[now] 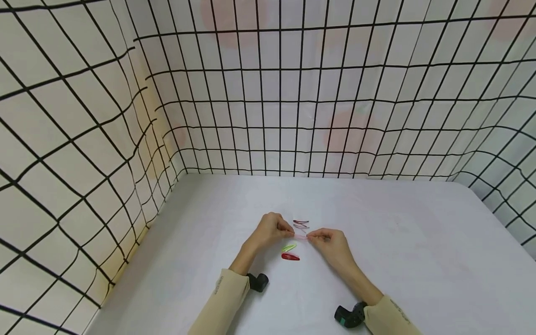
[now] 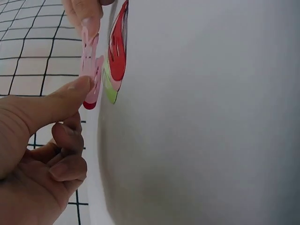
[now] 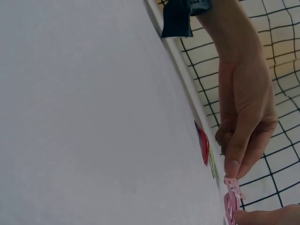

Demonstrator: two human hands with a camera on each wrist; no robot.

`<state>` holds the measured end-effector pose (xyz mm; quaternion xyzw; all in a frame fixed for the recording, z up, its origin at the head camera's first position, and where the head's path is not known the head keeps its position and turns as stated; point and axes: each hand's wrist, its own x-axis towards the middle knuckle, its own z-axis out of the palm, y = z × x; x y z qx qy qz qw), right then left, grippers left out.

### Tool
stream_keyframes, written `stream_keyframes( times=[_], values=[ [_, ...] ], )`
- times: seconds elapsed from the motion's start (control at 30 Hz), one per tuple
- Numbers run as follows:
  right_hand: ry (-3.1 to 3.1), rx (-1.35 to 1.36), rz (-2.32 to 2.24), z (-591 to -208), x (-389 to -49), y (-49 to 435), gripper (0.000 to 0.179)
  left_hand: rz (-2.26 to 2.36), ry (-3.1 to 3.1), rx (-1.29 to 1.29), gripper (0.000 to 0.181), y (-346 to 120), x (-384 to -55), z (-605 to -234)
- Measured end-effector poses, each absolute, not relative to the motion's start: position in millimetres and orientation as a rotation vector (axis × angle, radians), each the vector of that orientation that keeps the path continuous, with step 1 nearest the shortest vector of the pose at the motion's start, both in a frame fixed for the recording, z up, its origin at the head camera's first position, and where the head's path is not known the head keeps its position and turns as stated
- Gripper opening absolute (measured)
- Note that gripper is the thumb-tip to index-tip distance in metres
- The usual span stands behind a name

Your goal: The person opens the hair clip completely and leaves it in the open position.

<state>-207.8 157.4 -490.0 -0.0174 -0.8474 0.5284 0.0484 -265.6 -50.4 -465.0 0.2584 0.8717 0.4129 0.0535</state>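
Observation:
Both hands hold a pink snap hair clip (image 1: 300, 237) between them, above the white table. At one end of it, the left hand (image 1: 270, 231) pinches with thumb and fingertips. The right hand (image 1: 333, 246) grips the opposite end in the same way. In the left wrist view the pink clip (image 2: 89, 61) looks splayed, with a red tip below the left thumb. Nearer the body lie a red hair clip (image 1: 290, 256) and a lime green hair clip (image 1: 289, 248). Beyond the hands lies a dark red hair clip (image 1: 300, 221), with paler clips close by it.
The white tabletop (image 1: 402, 242) spreads around the hands. Black grid netting (image 1: 293, 100) stands along the back and sides, before pale walls. A black camera mount (image 1: 257, 282) sits on the left wrist, and another mount (image 1: 351, 316) on the right.

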Motion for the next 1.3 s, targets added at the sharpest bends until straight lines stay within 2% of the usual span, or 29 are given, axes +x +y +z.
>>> stream_keyframes(
  times=[0.67,1.3],
  values=[
    [-2.555,-0.173,1.61,-488.7,-222.6,152.2,0.011,1.181,2.653,0.729,0.005,-43.4,-286.4,-459.4],
    [-2.545,-0.211,1.548,-494.4,-229.6,153.8,0.012,1.183,2.674,0.701,0.004,-40.5,-289.3,-458.0]
  ],
)
